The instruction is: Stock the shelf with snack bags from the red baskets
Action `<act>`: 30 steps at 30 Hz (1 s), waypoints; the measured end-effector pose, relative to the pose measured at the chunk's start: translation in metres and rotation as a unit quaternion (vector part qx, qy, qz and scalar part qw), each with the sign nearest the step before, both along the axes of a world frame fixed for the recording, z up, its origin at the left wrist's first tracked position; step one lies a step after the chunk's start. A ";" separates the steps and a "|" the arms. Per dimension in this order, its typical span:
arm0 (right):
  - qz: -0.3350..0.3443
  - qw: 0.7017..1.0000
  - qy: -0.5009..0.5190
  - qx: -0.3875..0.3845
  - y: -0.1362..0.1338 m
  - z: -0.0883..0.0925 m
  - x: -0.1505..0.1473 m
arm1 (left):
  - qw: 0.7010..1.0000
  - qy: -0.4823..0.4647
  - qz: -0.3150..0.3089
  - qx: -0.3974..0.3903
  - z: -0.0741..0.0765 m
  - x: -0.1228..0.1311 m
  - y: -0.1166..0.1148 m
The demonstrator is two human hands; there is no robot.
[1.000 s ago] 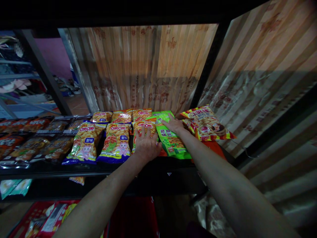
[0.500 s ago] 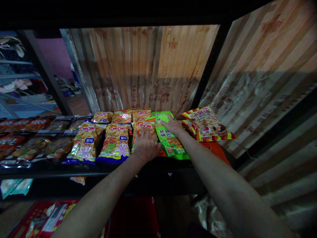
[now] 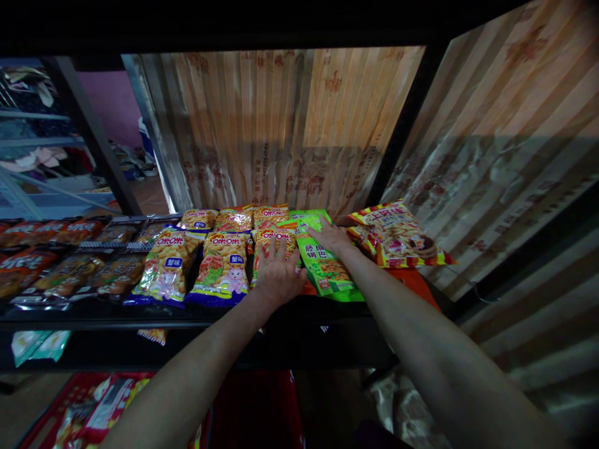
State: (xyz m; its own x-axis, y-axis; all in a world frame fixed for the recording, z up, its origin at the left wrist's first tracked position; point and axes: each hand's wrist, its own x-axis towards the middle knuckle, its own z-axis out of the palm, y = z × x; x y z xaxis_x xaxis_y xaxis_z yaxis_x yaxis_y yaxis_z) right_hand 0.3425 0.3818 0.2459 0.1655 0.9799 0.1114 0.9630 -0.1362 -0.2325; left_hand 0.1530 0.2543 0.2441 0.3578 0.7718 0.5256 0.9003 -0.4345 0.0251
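Observation:
My left hand (image 3: 279, 274) lies with spread fingers on top of a yellow snack bag (image 3: 262, 242) in the front row, covering much of its face. Over the upper part of a green snack bag (image 3: 324, 265) rests my right hand (image 3: 331, 236), its fingers stretched out. A second green bag (image 3: 306, 217) shows just behind those fingertips. Left of my left hand stand two snack bags with blue bottoms, one close by (image 3: 221, 268) and one farther out (image 3: 167, 265). A yellow and red snack bag (image 3: 397, 234) leans to the right of my right hand.
Dark-wrapped snack packs (image 3: 70, 274) line the black shelf's (image 3: 187, 319) left side. Below stands a red basket (image 3: 40, 411) with packets in it. Corrugated sheeting (image 3: 262, 125) closes the back and right side. An orange packet (image 3: 414, 287) lies at the right end.
The whole view has shifted slightly, so everything sits a little farther right. Both hands keep their places on the yellow and green bags.

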 end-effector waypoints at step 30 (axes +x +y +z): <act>0.302 0.939 -0.139 -0.086 0.054 0.038 -0.207 | 0.995 0.057 0.083 0.003 0.007 -0.123 -0.014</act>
State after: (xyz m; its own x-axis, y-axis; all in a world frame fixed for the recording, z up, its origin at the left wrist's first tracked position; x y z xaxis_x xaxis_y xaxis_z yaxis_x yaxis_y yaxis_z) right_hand 0.1353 0.4355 0.2840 -0.4388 0.8929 -0.1013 0.8968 0.4423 0.0138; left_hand 0.0304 0.2400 0.2510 0.2823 0.8226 0.4936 0.9568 -0.2785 -0.0831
